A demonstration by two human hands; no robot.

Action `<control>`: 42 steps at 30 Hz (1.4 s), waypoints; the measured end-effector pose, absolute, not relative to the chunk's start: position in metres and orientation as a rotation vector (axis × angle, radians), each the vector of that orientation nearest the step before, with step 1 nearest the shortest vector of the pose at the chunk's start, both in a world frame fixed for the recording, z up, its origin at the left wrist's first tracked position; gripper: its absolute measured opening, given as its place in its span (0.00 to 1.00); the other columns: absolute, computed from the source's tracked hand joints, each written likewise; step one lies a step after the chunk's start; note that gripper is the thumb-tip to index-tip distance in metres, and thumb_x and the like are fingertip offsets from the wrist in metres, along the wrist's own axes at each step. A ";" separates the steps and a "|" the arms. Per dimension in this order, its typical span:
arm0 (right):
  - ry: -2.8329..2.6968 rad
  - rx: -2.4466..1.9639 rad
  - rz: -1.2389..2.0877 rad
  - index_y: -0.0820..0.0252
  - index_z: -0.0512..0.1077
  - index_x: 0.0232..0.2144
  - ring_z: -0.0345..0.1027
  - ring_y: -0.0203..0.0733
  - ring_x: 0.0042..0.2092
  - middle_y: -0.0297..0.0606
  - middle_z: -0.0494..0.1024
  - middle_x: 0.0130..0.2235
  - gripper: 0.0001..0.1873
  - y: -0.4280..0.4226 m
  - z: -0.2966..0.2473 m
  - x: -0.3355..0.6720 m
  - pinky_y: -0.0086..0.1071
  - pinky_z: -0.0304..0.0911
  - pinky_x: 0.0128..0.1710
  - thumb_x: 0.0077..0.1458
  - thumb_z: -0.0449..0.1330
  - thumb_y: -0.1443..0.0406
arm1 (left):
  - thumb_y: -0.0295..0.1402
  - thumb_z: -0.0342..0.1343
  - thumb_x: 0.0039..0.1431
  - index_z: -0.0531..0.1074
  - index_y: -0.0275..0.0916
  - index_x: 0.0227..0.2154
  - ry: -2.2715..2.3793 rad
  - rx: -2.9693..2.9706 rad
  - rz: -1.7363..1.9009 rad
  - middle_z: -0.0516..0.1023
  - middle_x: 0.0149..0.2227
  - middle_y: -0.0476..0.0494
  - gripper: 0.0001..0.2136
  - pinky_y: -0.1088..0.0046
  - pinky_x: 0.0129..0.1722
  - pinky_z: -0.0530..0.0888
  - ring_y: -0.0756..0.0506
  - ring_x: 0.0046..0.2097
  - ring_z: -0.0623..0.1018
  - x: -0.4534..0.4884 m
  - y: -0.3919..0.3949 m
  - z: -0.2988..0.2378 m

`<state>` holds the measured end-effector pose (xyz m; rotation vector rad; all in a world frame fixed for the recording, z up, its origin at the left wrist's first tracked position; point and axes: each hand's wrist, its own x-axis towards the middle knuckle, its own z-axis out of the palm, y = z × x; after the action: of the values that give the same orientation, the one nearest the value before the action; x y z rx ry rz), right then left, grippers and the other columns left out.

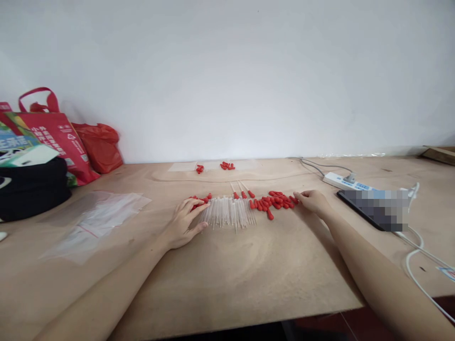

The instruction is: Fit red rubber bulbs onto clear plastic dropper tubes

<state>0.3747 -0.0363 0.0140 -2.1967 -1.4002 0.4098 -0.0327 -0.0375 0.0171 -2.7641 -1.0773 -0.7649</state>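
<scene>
Clear thin dropper tubes (227, 212) lie side by side in a dense row on the wooden table. To their right spreads a pile of red rubber bulbs (275, 201). Three droppers (243, 194) with red bulbs fitted lie behind the tubes, tips pointing away from me. My left hand (186, 222) rests at the row's left end, fingers outstretched over a few more red bulbs (203, 199), partly hidden. At the pile's right edge, my right hand (314, 202) has its fingertips drawn together against the outermost bulb; whether they grip anything is hidden.
Clear plastic bags (103, 215) lie at left, near a black bag (35, 189) and red shopping bags (67, 142). Further back are small groups of red bulbs (227, 166). At right are a power strip (341, 181), a phone (373, 208) and white cables (408, 255).
</scene>
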 end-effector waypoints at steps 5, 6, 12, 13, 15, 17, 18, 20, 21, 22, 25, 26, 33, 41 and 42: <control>-1.356 -2.188 0.367 0.59 0.73 0.21 0.66 0.42 0.28 0.40 0.73 0.22 0.19 -0.037 0.013 0.376 0.30 0.55 0.26 0.47 0.50 0.53 | 0.38 0.42 0.59 0.62 0.41 0.50 -1.094 -2.758 -0.788 0.64 0.48 0.41 0.17 0.59 0.51 0.58 0.42 0.51 0.60 -0.032 -0.038 0.018; -1.339 -2.187 0.344 0.59 0.73 0.22 0.66 0.42 0.28 0.40 0.74 0.22 0.19 -0.037 0.014 0.375 0.31 0.55 0.26 0.47 0.50 0.53 | 0.37 0.41 0.60 0.63 0.41 0.50 -1.094 -2.756 -0.789 0.64 0.48 0.41 0.17 0.59 0.51 0.59 0.42 0.51 0.60 -0.032 -0.038 0.018; -1.333 -2.043 0.231 0.58 0.74 0.28 0.68 0.41 0.32 0.39 0.76 0.28 0.15 -0.032 0.028 0.357 0.30 0.56 0.29 0.47 0.51 0.56 | 0.37 0.41 0.60 0.63 0.42 0.50 -1.099 -2.764 -0.769 0.64 0.48 0.41 0.17 0.60 0.51 0.58 0.42 0.51 0.61 -0.031 -0.035 0.017; -1.388 -2.029 0.213 0.58 0.74 0.28 0.68 0.41 0.32 0.38 0.76 0.29 0.15 -0.028 0.032 0.350 0.30 0.56 0.30 0.47 0.52 0.57 | 0.37 0.41 0.60 0.63 0.42 0.50 -1.100 -2.762 -0.776 0.64 0.47 0.41 0.17 0.60 0.51 0.58 0.43 0.51 0.61 -0.031 -0.035 0.017; -1.554 -2.043 0.194 0.56 0.74 0.29 0.68 0.42 0.34 0.37 0.77 0.30 0.14 -0.020 0.042 0.332 0.31 0.56 0.32 0.46 0.53 0.57 | 0.37 0.40 0.60 0.63 0.42 0.50 -1.099 -2.758 -0.784 0.65 0.47 0.41 0.17 0.60 0.50 0.59 0.42 0.51 0.61 -0.031 -0.034 0.017; -1.715 -2.101 0.205 0.54 0.74 0.28 0.68 0.43 0.36 0.37 0.77 0.30 0.13 -0.009 0.051 0.310 0.33 0.56 0.35 0.45 0.54 0.56 | 0.37 0.40 0.60 0.63 0.42 0.49 -1.101 -2.754 -0.785 0.64 0.47 0.41 0.17 0.60 0.50 0.59 0.42 0.51 0.61 -0.032 -0.034 0.016; -1.784 -2.135 0.253 0.54 0.74 0.29 0.68 0.44 0.38 0.37 0.77 0.32 0.12 -0.004 0.055 0.299 0.34 0.56 0.36 0.44 0.55 0.56 | 0.37 0.40 0.60 0.63 0.42 0.49 -1.105 -2.751 -0.786 0.64 0.47 0.41 0.17 0.60 0.50 0.59 0.42 0.51 0.60 -0.032 -0.034 0.016; -1.845 -2.198 0.341 0.55 0.74 0.28 0.68 0.44 0.38 0.38 0.77 0.33 0.13 0.007 0.059 0.277 0.35 0.56 0.36 0.42 0.58 0.55 | 0.38 0.40 0.60 0.64 0.42 0.49 -1.116 -2.747 -0.787 0.64 0.47 0.41 0.17 0.60 0.50 0.59 0.42 0.51 0.60 -0.032 -0.035 0.016; -1.856 -2.212 0.365 0.57 0.73 0.26 0.68 0.45 0.37 0.39 0.77 0.32 0.13 0.012 0.060 0.268 0.35 0.57 0.36 0.40 0.59 0.55 | 0.38 0.39 0.60 0.64 0.42 0.49 -1.120 -2.744 -0.790 0.64 0.47 0.41 0.17 0.60 0.50 0.59 0.42 0.51 0.60 -0.033 -0.035 0.016; -1.865 -2.229 0.394 0.59 0.73 0.24 0.68 0.45 0.35 0.40 0.76 0.30 0.13 0.016 0.060 0.260 0.36 0.57 0.36 0.39 0.60 0.55 | 0.38 0.39 0.60 0.64 0.42 0.49 -1.122 -2.742 -0.796 0.64 0.47 0.41 0.17 0.60 0.50 0.59 0.42 0.51 0.60 -0.033 -0.035 0.016; -1.865 -2.281 0.441 0.61 0.71 0.22 0.68 0.45 0.32 0.41 0.75 0.25 0.12 0.025 0.058 0.246 0.37 0.57 0.35 0.36 0.63 0.58 | 0.38 0.39 0.60 0.64 0.42 0.49 -1.120 -2.740 -0.807 0.64 0.48 0.41 0.17 0.60 0.50 0.59 0.42 0.51 0.61 -0.033 -0.035 0.016; -1.861 -2.294 0.440 0.61 0.71 0.22 0.68 0.46 0.32 0.41 0.75 0.25 0.11 0.027 0.058 0.245 0.38 0.57 0.35 0.36 0.63 0.59 | 0.38 0.39 0.60 0.64 0.42 0.49 -1.119 -2.741 -0.807 0.64 0.48 0.42 0.17 0.60 0.50 0.59 0.42 0.51 0.61 -0.033 -0.035 0.016; -1.858 -2.156 0.229 0.60 0.69 0.26 0.66 0.45 0.38 0.41 0.75 0.32 0.09 0.002 0.068 0.248 0.39 0.52 0.40 0.49 0.52 0.61 | 0.38 0.40 0.60 0.61 0.43 0.51 -1.147 -2.658 -0.785 0.64 0.49 0.41 0.18 0.60 0.48 0.59 0.41 0.51 0.61 -0.032 -0.036 0.017; -2.085 -1.141 -0.520 0.60 0.67 0.27 0.62 0.37 0.34 0.34 0.75 0.28 0.09 -0.064 0.018 0.243 0.37 0.44 0.42 0.55 0.50 0.64 | 0.42 0.51 0.53 0.66 0.42 0.48 -1.007 -2.215 -0.922 0.68 0.47 0.38 0.20 0.58 0.48 0.56 0.38 0.49 0.64 -0.005 -0.053 0.023; -2.087 -1.066 -0.563 0.60 0.67 0.27 0.61 0.36 0.34 0.33 0.75 0.27 0.08 -0.068 0.012 0.241 0.37 0.44 0.42 0.55 0.51 0.65 | 0.41 0.51 0.53 0.68 0.43 0.45 -0.953 -2.202 -0.924 0.71 0.45 0.40 0.17 0.58 0.48 0.55 0.40 0.48 0.66 0.000 -0.056 0.023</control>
<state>0.2409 -0.0678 0.0124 -1.0657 -2.0867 -0.5627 -0.0005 -0.0559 0.0234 -2.2017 -0.9530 -0.9238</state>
